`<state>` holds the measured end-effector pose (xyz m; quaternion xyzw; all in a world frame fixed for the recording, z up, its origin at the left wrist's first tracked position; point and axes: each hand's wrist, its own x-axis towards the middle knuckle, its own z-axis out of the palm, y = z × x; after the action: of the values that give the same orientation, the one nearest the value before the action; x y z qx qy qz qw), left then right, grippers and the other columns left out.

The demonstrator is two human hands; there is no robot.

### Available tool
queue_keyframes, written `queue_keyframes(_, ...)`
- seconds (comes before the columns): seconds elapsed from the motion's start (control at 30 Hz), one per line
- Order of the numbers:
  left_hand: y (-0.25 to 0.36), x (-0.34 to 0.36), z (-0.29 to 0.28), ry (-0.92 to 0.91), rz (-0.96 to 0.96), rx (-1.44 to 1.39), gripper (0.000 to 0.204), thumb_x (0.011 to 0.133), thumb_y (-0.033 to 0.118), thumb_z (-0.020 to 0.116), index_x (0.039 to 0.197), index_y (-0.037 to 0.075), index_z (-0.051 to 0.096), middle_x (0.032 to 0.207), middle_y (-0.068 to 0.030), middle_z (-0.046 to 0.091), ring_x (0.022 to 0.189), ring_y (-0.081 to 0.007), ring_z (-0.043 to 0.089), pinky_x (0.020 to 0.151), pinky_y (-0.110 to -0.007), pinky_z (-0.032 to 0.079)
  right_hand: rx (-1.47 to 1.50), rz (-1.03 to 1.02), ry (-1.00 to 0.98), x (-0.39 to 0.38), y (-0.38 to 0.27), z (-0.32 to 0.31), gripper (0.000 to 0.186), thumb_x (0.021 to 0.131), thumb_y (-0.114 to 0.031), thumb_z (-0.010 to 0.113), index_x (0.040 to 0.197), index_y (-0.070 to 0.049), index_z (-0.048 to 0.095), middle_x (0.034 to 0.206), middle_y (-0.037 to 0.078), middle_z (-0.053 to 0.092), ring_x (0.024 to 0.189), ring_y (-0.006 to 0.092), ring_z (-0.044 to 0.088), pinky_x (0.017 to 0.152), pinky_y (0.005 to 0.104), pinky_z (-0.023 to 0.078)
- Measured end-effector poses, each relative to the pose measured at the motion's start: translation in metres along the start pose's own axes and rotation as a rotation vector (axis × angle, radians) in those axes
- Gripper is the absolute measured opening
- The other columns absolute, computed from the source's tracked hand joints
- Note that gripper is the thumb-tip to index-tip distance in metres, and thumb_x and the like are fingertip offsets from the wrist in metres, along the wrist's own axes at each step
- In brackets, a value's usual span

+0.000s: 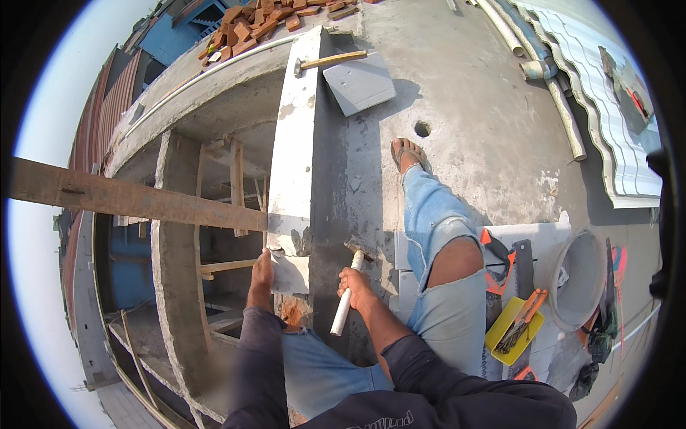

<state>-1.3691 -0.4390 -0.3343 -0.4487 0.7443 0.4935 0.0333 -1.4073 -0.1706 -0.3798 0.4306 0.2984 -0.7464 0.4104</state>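
Observation:
My right hand (355, 284) is wrapped round the white pipe-like handle (343, 312) of a hammer, whose brownish head (359, 249) is beside the inner face of a low wall. Against the wall's outer side lies my left hand (262, 276), fingers stretched out along the edge of a pale flat piece (290, 274) on the wall top. Just beyond that piece, the white wall top (291, 171) is chipped and cracked. Bare brick (293, 312) shows on the near side. Farther along, a second hammer (332, 62) with a wooden handle rests across the wall top and a light grey slab (361, 82).
On the left is an open drop with concrete beams (175, 236), crossed by a long wooden plank (136, 196). To my right are a yellow tray (509, 330) with pliers and nails, saws (523, 266), and a round grey basin (576, 279). Bricks (246, 28) are heaped far off; a floor hole (422, 129) lies ahead.

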Motion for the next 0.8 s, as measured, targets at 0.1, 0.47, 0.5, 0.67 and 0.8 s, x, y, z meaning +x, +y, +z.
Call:
queue_keyframes(0.1,0.002,-0.005,0.002,0.036,0.002,0.028,0.075,0.11,0.057,0.041,0.143,-0.007,0.059,0.143,-0.0216,0.062,0.134,-0.027,0.057,0.112,-0.036,0.042,-0.026,0.061,-0.098,-0.004,0.001,0.002,0.015,0.087,-0.003,0.065,0.08,-0.007,0.052,0.061,0.0,0.044,0.046,0.0118,0.043,0.042,0.0338,0.04)
queue_keyframes(0.47,0.002,0.001,0.003,0.061,0.009,0.071,0.079,0.108,0.063,0.042,0.143,-0.006,0.059,0.141,-0.0242,0.064,0.134,-0.0296,0.058,0.112,-0.037,0.042,0.032,-0.024,0.036,-0.007,0.001,0.011,0.02,0.086,-0.002,0.065,0.076,-0.009,0.048,0.059,-0.001,0.045,0.045,0.0099,0.044,0.041,0.0322,0.039)
queue_keyframes(0.5,0.005,-0.001,0.003,0.061,0.001,0.071,0.078,0.108,0.062,0.042,0.142,-0.005,0.06,0.14,-0.0242,0.065,0.133,-0.0298,0.058,0.112,-0.037,0.042,0.107,-0.039,0.067,-0.007,0.0,0.01,0.021,0.086,-0.002,0.066,0.076,-0.009,0.049,0.059,-0.001,0.045,0.045,0.0097,0.044,0.041,0.0319,0.039)
queue_keyframes(0.67,0.011,-0.011,0.001,0.063,-0.031,0.084,0.078,0.107,0.064,0.043,0.137,-0.005,0.065,0.134,-0.0248,0.068,0.129,-0.0306,0.061,0.108,-0.039,0.044,-0.317,0.134,-0.361,-0.012,0.002,0.01,0.022,0.087,-0.001,0.066,0.079,-0.01,0.048,0.06,-0.002,0.045,0.045,0.0088,0.044,0.041,0.0318,0.039)
queue_keyframes(0.8,0.007,-0.009,-0.002,0.077,-0.015,0.101,0.083,0.105,0.068,0.039,0.133,-0.006,0.066,0.131,-0.0281,0.068,0.129,-0.036,0.061,0.109,-0.041,0.044,-0.24,0.087,-0.272,-0.012,0.005,0.013,0.022,0.088,-0.001,0.063,0.077,-0.012,0.047,0.059,-0.003,0.043,0.045,0.0087,0.042,0.042,0.0309,0.039)
